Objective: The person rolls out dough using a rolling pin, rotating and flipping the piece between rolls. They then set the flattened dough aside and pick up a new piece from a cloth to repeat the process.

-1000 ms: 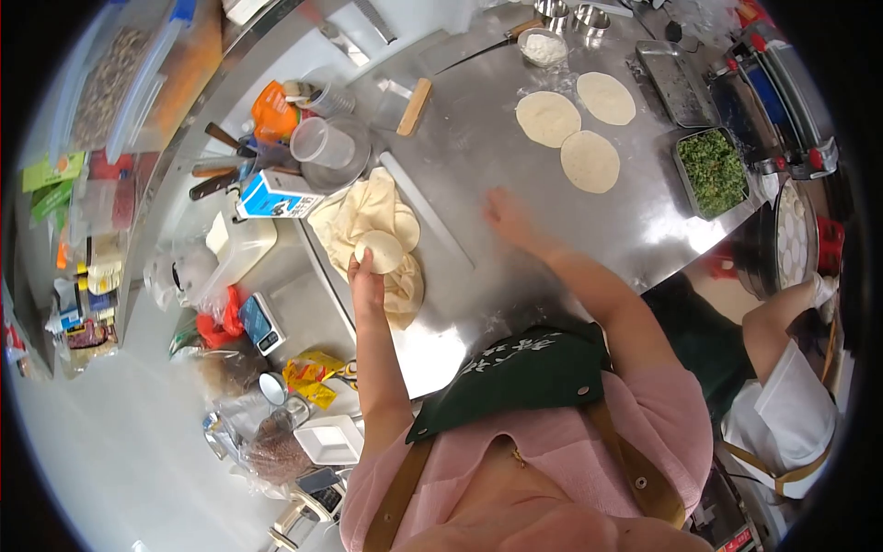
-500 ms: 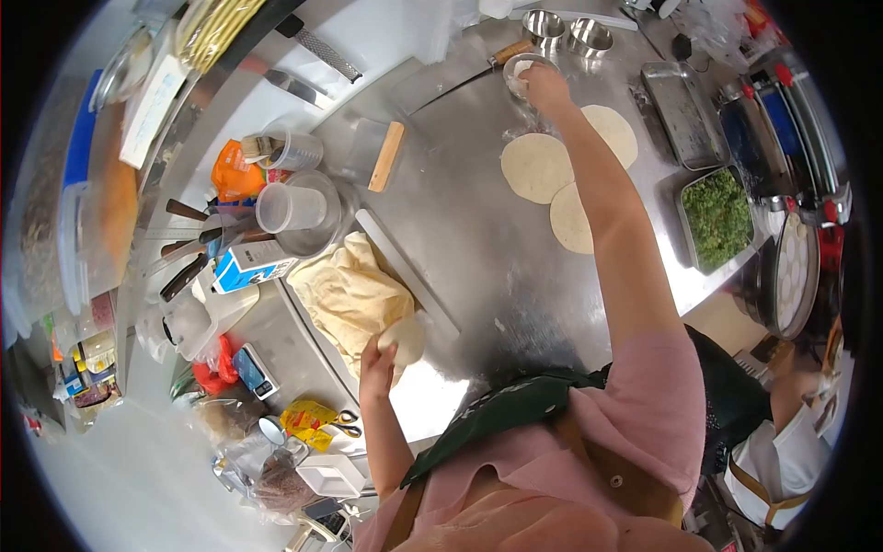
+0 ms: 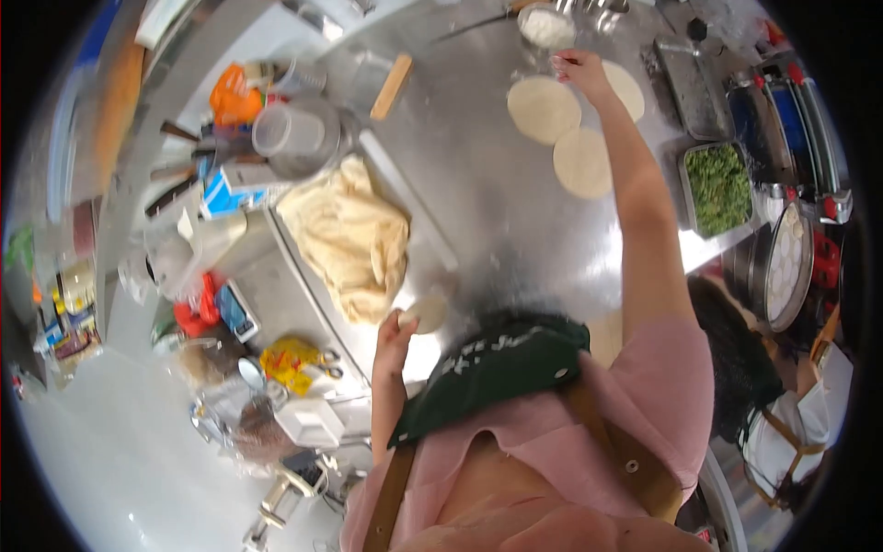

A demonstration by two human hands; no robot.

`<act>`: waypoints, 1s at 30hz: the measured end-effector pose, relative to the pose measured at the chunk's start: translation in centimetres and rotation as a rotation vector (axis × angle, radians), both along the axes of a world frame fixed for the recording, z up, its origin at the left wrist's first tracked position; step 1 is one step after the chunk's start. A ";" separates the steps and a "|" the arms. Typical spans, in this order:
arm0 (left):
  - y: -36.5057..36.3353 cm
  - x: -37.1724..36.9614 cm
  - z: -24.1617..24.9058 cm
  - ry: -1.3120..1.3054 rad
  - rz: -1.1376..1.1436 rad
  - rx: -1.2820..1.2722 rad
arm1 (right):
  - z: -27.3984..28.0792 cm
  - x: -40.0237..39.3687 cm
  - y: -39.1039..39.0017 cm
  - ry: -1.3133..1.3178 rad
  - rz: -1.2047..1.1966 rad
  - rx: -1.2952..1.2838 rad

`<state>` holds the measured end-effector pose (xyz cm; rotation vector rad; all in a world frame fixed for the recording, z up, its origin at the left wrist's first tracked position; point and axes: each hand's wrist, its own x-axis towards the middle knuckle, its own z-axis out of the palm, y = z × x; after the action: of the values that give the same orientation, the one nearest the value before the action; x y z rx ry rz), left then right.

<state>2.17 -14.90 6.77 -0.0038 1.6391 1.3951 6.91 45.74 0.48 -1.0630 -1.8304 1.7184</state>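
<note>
My left hand [image 3: 395, 337] pinches the edge of a small pale dough round [image 3: 426, 315] over the near left part of the steel table. Just behind it lies a yellowish cloth [image 3: 345, 239], bunched up. My right hand [image 3: 579, 74] is stretched out at the far side, its fingers drawn together; what they hold, if anything, is too small to make out. Beyond its fingertips stands a bowl of white powder [image 3: 548, 28]. Three flat dough discs lie near my right forearm: one on the left [image 3: 543, 109], one nearer me [image 3: 583, 164] and one partly behind the hand [image 3: 624, 90].
A pale bar [image 3: 407, 198] lies beside the cloth. On the right are an empty metal tray [image 3: 692, 87], a tray of chopped greens [image 3: 718, 191] and a round pan [image 3: 789, 267]. Plastic containers [image 3: 292, 133], a phone [image 3: 236, 311] and scissors [image 3: 329, 364] are on the left.
My right hand has come out of the powder bowl and moved slightly right, toward the discs. My left hand still holds its dough round, now a little further right. The view has shifted.
</note>
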 end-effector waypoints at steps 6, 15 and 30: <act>-3.6 1.0 1.1 -0.043 0.129 0.135 | -0.6 12.8 -20.7 -0.108 0.260 -0.217; -9.3 2.9 0.4 -0.053 0.141 0.190 | 3.4 10.9 -40.2 -0.191 0.374 0.160; -12.3 2.0 0.6 0.042 0.165 0.248 | 2.9 13.6 -42.0 -0.208 0.370 0.626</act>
<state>4.16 -27.16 7.38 0.0351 1.5166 1.7288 20.56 3.78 3.40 -0.6846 -2.5827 1.0780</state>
